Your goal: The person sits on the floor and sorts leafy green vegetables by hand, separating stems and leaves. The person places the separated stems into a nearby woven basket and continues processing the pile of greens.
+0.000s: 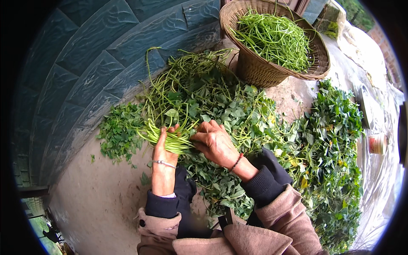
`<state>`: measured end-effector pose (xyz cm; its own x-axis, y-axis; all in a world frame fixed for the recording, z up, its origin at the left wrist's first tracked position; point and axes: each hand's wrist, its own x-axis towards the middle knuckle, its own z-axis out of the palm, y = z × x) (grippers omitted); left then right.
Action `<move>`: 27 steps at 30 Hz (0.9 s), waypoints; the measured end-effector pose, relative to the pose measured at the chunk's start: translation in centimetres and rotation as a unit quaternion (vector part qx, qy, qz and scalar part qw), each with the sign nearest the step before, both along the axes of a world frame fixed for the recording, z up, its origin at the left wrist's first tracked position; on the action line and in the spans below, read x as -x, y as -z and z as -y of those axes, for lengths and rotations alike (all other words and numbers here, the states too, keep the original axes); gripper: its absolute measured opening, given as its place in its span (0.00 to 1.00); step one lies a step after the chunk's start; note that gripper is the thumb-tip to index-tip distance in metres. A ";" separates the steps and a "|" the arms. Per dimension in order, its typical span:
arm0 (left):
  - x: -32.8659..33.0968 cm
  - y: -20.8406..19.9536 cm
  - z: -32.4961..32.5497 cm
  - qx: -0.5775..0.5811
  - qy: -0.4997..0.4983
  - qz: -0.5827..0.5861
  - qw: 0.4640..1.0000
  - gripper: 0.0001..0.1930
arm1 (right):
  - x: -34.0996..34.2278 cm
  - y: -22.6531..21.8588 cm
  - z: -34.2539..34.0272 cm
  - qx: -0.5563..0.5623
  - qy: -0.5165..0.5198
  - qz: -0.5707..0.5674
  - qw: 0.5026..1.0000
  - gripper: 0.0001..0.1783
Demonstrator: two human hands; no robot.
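Note:
A bunch of long, thin green leaf stems (178, 144) lies across the palm of my left hand (163, 146), whose fingers and thumb are wrapped round it. Most leaves are off these stems; a leaf or so shows above the bunch. My right hand (214, 142) is closed, its fingertips pinching at the bunch's right end; the exact stems between them are hidden. Under and beyond both hands spreads a big heap of leafy green vines (250, 112). To the left of my left hand sits a smaller pile of loose green leaves (121, 131).
A wide woven basket (265, 70) full of bare green stems stands at the far right. More leafy vines (329, 157) lie along the right, beside crumpled clear plastic sheeting (382, 170) and a small reddish tub (377, 143). A blue-grey tiled wall (114, 46) bounds the far left.

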<state>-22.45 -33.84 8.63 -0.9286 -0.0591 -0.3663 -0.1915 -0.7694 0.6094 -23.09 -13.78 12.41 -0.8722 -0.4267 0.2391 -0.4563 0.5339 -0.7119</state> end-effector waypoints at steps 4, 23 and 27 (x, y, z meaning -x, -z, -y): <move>-0.1 -0.5 -0.3 -0.021 0.002 -0.021 1.000 0.08 | 0.8 0.6 -0.3 0.110 -0.024 0.040 0.993 0.11; 0.1 -1.0 -1.1 -0.042 0.001 -0.039 0.998 0.08 | 0.6 -0.2 -0.2 0.032 -0.054 -0.111 0.992 0.08; 0.1 -0.9 -1.2 -0.047 -0.002 -0.047 0.998 0.08 | 0.5 0.0 -0.3 0.013 -0.067 -0.120 0.990 0.08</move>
<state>-22.54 -32.69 9.50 -0.9587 -0.0330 -0.2824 -0.1334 -0.8249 0.5493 -23.60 -13.53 12.45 -0.7245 -0.5262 0.4451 -0.6800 0.4403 -0.5864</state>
